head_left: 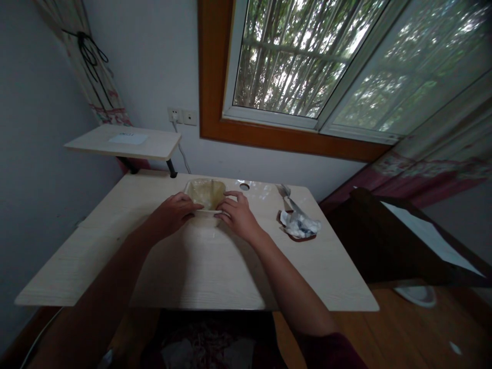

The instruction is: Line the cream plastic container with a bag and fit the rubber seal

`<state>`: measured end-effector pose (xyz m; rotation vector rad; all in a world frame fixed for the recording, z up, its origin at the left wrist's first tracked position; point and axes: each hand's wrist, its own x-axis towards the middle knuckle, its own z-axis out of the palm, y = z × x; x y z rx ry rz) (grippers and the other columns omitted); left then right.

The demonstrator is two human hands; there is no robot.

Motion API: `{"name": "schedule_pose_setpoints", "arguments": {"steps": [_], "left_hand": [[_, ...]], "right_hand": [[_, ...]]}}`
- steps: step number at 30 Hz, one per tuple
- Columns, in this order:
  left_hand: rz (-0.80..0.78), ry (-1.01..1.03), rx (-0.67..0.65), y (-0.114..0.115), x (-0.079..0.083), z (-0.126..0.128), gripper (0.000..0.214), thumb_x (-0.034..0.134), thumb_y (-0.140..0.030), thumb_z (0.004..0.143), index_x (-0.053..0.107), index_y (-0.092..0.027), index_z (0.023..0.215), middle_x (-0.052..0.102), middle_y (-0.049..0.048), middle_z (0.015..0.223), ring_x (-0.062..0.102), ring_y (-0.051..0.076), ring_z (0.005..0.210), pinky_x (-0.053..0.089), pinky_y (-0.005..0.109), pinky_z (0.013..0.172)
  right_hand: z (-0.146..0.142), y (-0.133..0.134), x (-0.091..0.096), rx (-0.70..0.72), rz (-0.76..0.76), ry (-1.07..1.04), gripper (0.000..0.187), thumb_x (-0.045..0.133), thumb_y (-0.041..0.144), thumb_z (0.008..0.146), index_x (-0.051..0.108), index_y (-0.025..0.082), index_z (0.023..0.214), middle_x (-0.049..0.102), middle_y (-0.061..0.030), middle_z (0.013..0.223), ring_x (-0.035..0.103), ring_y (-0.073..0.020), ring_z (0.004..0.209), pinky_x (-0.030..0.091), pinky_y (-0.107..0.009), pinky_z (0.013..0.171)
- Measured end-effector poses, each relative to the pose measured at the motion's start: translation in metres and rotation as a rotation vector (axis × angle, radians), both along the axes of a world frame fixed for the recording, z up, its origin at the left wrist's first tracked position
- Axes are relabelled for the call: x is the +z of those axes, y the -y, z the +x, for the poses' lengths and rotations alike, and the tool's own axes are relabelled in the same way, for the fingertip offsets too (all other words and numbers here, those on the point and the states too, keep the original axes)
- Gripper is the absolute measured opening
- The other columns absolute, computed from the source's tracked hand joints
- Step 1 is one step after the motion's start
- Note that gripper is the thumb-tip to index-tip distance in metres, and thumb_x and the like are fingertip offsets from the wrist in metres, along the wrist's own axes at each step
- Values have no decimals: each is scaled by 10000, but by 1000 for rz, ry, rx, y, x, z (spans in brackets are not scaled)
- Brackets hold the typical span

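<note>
Yellowish container (207,193) near the tabletop's (221,271) back edge: we'd tag rim handling, left hand (179,209) and right hand (239,214) clamped on it, next move calling for even two-sided grip.

Pale open-topped container (205,193), yellowish inside

Room that looks domestic, set up as a study corner: pale wood-grain desk (334,277) with raised wooden shelf (86,142) at far left, brown wooden window frame (212,77), cream-and-pink floral curtain (97,100) at left, orange-brown plank floor (369,328).
</note>
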<state>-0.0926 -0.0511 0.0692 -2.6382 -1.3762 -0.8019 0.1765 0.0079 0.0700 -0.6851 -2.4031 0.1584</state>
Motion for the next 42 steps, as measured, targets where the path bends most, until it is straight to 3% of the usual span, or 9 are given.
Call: {"name": "schedule_pose_setpoints", "arguments": {"steps": [5, 11, 17, 20, 24, 28, 35, 38, 42], "left_hand": [[66, 70, 40, -1, -4, 0, 658, 672, -222, 882, 441, -332, 1488, 485, 105, 1498, 459, 322, 1360, 418, 553, 1127], [16, 240, 176, 0, -17, -11, 864, 733, -341, 839, 279, -279, 1571, 429, 154, 1519, 448, 344, 1393, 438, 559, 1133], [-34, 268, 275, 7, -21, -8, 699, 754, -375, 817, 462, -238, 1437, 561, 138, 1347, 576, 308, 1210, 523, 507, 1015], [0, 178, 272, 8, -27, -2, 435, 734, -358, 839, 598, -213, 1226, 639, 112, 1181, 599, 290, 1109, 523, 483, 981], [116, 98, 235, 11, -33, 6, 108, 600, -295, 942, 653, -207, 976, 677, 83, 984, 620, 240, 941, 530, 416, 882], [167, 72, 214, 14, -39, 8, 128, 550, -246, 962, 666, -203, 928, 693, 80, 929, 620, 223, 885, 528, 375, 820], [117, 156, 199, 16, -51, 3, 122, 566, -255, 945, 676, -211, 915, 692, 78, 899, 642, 213, 871, 546, 388, 845], [120, 374, 236, 16, -45, 6, 151, 620, -321, 931, 653, -218, 1036, 676, 80, 1007, 646, 215, 971, 561, 403, 895], [31, 670, 161, 6, -32, 13, 658, 720, -492, 852, 462, -262, 1412, 481, 155, 1445, 536, 287, 1315, 530, 484, 1033]], "right_hand": [[12, -10, -1, 88, -32, -62, 64, 724, 264, 902, 712, 240, 960, 741, -59, 1033, 475, -312, 1281, 417, -517, 1049], [24, -18, 0, 120, -82, -103, 71, 746, 235, 879, 713, 235, 941, 737, -58, 1004, 498, -303, 1266, 446, -508, 1058], [28, -21, 0, 139, -101, -102, 86, 737, 229, 884, 706, 218, 964, 736, -67, 1033, 520, -296, 1280, 450, -502, 1071], [29, -22, 0, 150, -116, -102, 84, 721, 234, 898, 704, 215, 979, 730, -73, 1058, 522, -291, 1306, 447, -499, 1082], [31, -25, 1, 160, -129, -99, 78, 718, 240, 902, 709, 213, 974, 732, -81, 1059, 535, -292, 1315, 454, -499, 1079], [35, -28, 4, 169, -130, -91, 87, 714, 251, 905, 715, 211, 981, 736, -89, 1060, 543, -286, 1320, 448, -507, 1091], [44, -33, 8, 170, -142, -73, 92, 717, 254, 901, 724, 220, 986, 736, -98, 1091, 550, -291, 1331, 465, -526, 1073], [44, -33, 9, 172, -157, -75, 101, 719, 250, 900, 726, 220, 996, 733, -99, 1106, 546, -290, 1337, 459, -528, 1080], [41, -31, 8, 183, -166, -75, 92, 716, 240, 902, 726, 219, 991, 729, -91, 1098, 532, -285, 1353, 441, -519, 1106]]}}
